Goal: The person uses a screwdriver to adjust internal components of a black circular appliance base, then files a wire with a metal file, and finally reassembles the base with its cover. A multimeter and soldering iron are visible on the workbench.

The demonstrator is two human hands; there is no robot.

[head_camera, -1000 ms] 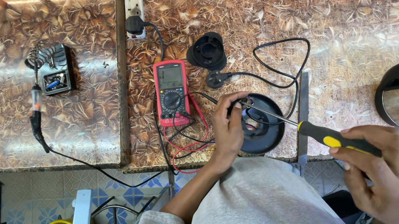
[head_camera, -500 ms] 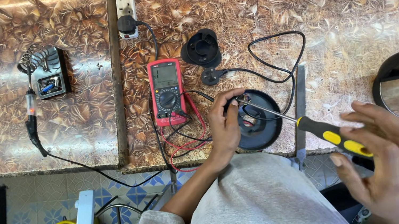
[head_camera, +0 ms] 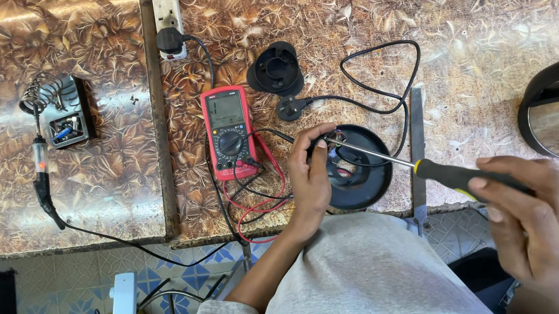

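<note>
Seen from the head camera, the right hand (head_camera: pixel 533 228) has its grip closed round a black-and-yellow-handled screwdriver (head_camera: pixel 441 174), whose tip reaches the round black plastic base (head_camera: pixel 365 173) on the patterned brown worktop (head_camera: pixel 481 2). The left hand (head_camera: pixel 312 178) steadies that base with curled fingers, a red multimeter (head_camera: pixel 228 132) just beyond.

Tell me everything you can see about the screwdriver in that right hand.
The screwdriver has a long, thin, bare metal shaft and a black handle with yellow patches. It lies slanted, tip up-left, handle down-right. The right hand grips the handle; the tip reaches into the round black base at the worktop's front edge, close to the left hand's fingertips.
</note>
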